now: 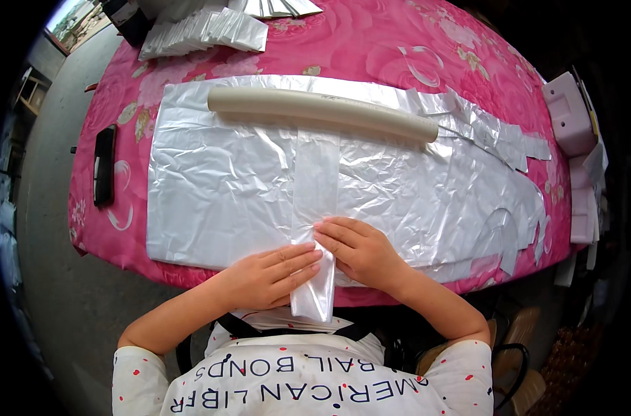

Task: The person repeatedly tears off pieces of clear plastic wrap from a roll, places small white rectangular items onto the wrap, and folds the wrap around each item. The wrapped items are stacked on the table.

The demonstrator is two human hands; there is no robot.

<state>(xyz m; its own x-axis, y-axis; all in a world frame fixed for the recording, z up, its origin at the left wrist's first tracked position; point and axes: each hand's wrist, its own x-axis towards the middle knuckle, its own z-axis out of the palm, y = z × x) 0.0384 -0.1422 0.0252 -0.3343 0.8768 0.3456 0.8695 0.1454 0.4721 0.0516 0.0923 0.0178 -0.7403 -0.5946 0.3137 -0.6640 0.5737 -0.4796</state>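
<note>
A long narrow folded strip of clear plastic bag (316,173) runs from the middle of the table toward me, its near end hanging past the front edge. My left hand (277,276) lies across this near part from the left, fingers stretched out flat, its thumb hidden. From the right, my right hand (360,251) rests slightly farther up the strip, fingers extended and lying on it. Beneath the strip spreads a wide stack of silvery clear plastic bags (211,187). A beige cylindrical tube (322,109) lies across the stack's far part.
A pink flowered tablecloth (371,41) covers the table. Folded plastic packets (204,31) are piled at the far left, near a dark container (127,19). A black phone-like object (104,165) lies at the left edge. Pale boxes (570,114) stand past the right edge.
</note>
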